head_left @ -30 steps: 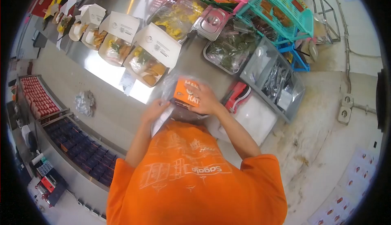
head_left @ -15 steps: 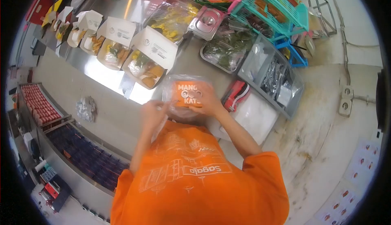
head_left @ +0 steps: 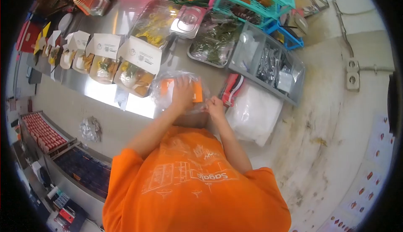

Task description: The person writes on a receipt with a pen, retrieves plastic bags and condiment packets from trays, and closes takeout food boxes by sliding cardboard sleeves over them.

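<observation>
An orange box (head_left: 196,92) with white lettering lies inside a clear plastic bag (head_left: 158,90) at the near edge of the steel counter. My left hand (head_left: 183,92) rests flat across the top of the box, fingers stretched out, covering most of the lettering. At the bag's right side, my right hand (head_left: 215,106) is closed in a pinch on the plastic. Just beyond it is a red and black packet (head_left: 231,90). A stack of clear plastic bags (head_left: 256,113) lies to the right of that hand.
Open food boxes (head_left: 133,77) stand in a row to the left. Behind are a tray of yellow food (head_left: 156,22), a lidded steel container (head_left: 188,22), a tray of leafy greens (head_left: 215,38) and a grey divided bin (head_left: 268,61). Crumpled plastic (head_left: 90,129) lies lower left.
My left hand has moved from the bag's left edge onto the box. My right hand has left the box top for the bag's right side. The view has shifted.
</observation>
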Action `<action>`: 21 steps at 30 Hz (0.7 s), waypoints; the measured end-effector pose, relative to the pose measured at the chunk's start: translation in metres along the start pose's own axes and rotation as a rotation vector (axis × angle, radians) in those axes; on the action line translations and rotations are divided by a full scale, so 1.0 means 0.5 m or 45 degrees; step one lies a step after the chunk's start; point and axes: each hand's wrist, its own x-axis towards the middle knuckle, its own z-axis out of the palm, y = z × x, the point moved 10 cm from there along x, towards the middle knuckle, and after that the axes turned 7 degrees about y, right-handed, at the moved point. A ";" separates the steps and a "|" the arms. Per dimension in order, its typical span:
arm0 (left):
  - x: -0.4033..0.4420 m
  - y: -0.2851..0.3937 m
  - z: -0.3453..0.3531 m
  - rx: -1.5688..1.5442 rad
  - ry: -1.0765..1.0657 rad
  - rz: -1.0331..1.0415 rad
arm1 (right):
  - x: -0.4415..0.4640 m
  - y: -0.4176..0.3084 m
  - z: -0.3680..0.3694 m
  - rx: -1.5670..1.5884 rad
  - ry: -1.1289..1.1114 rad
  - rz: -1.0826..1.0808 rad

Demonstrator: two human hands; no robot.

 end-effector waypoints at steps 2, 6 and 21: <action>0.011 -0.007 -0.022 -0.052 -0.026 -0.060 | 0.000 -0.032 -0.009 -0.018 0.000 -0.084; 0.022 -0.030 0.007 -0.038 -0.085 -0.194 | -0.072 -0.208 0.021 0.258 -0.117 -0.044; -0.082 -0.119 -0.044 -1.451 0.452 -0.216 | -0.133 -0.350 0.192 -0.888 -0.284 -1.078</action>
